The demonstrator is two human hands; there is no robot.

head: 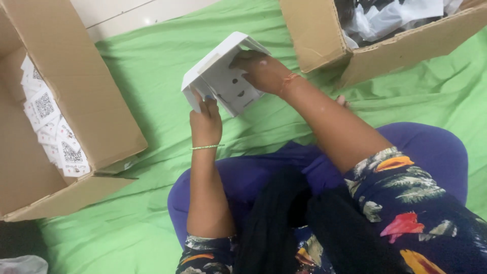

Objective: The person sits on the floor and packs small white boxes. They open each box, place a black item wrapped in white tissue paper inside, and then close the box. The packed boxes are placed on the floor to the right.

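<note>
1. We sit on a green sheet that covers the floor, our legs in purple trousers crossed beneath us.
2. At our left lies a big cardboard box on its side, open towards us, with a stack of white printed cards inside.
3. At the upper right stands a second cardboard box, holding crumpled plastic bags.
4. Between the two, held up above the sheet in front of our knees, is a small white box, half folded and open.
5. Our right hand reaches into the white box, fingers pressed flat together against its inner wall.
6. Our left hand grips the box's lower edge, fingers close together and pinching the flap; a thin bracelet circles that wrist.
</note>
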